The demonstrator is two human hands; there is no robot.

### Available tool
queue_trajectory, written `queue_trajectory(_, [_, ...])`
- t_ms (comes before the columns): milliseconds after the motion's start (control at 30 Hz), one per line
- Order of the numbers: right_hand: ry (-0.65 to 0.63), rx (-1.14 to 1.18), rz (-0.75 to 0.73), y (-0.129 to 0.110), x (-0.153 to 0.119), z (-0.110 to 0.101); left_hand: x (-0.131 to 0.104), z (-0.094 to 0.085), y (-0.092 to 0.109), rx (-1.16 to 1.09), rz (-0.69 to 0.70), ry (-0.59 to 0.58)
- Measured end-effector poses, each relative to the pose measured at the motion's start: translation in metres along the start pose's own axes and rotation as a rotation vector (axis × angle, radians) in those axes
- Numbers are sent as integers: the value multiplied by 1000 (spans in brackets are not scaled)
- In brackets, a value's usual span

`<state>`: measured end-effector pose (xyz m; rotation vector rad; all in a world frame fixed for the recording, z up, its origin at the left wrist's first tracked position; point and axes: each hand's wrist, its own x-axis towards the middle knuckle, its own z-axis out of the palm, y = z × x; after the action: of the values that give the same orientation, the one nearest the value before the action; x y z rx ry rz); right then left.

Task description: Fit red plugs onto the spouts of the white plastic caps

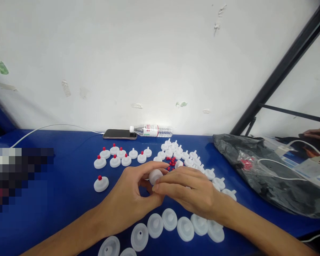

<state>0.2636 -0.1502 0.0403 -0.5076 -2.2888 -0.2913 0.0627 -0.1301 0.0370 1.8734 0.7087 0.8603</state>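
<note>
A small white plastic cap-like piece (pixel 155 176) is held up between my two hands above the blue table. My left hand (pixel 132 193) curls around its left side, thumb and fingers closed on it. The fingertips of my right hand (pixel 188 188) press on its right side, and they hide part of it. Just beyond my fingers lies a small pile of red caps (pixel 171 161). Around it stand several white nozzle lids (pixel 185 155) with bare spouts. To the left are white lids with red tips (pixel 100 162). Nearer me, translucent white discs (pixel 155 225) lie in a curved row.
Against the wall, a plastic bottle (pixel 152 130) lies on its side beside a phone (pixel 119 134) with a white cable. A dark grey plastic bag (pixel 258 174) covers the table's right side, with a clear packet of red pieces (pixel 246 163) on it.
</note>
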Motion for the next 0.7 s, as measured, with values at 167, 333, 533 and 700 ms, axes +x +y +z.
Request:
queue_trajectory(167, [-42, -9, -6, 0, 0, -4, 2, -2, 8, 57, -36, -40])
queue_trajectory(333, [-49, -30, -12, 1, 0, -3, 3, -5, 18, 115, -62, -84])
queue_trajectory(533, [-30, -35, -70, 3, 0, -4, 2, -6, 21, 71, -121, -136])
queue_trajectory(700, [-51, -40, -76, 1, 2, -6, 2, -8, 21, 57, -101, -169])
